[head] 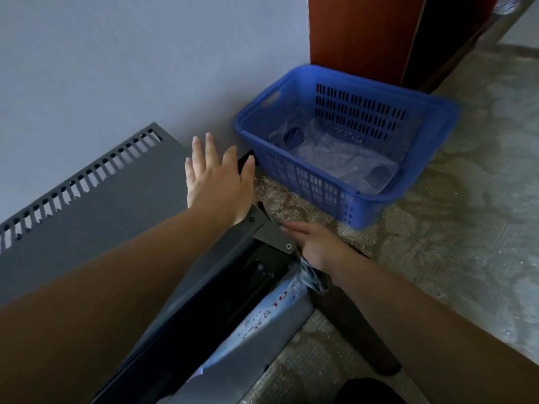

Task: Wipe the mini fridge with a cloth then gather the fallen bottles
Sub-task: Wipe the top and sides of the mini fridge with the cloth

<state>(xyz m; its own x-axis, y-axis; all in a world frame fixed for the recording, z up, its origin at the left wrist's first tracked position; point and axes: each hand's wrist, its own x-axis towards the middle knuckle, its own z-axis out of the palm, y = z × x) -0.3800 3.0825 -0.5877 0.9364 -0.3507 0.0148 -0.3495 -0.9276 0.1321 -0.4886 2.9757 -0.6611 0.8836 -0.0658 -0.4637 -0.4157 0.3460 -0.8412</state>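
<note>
The dark grey mini fridge (96, 217) fills the lower left, seen from above, with a slotted vent along its back edge. My left hand (217, 179) lies flat with spread fingers on the fridge top's right front corner. My right hand (312, 243) is at the hinge corner just below, fingers straight, pressing a blue patterned cloth (312, 277) against the fridge's front; most of the cloth is hidden under the hand. Clear plastic bottles (344, 158) lie in a blue plastic basket (326, 188) on the floor to the right of the fridge.
A grey wall runs behind the fridge and basket. A red-brown wooden cabinet (358, 33) stands behind the basket. The fridge front carries a blue and white printed label (262, 322). Grey patterned floor (466, 228) spreads to the right.
</note>
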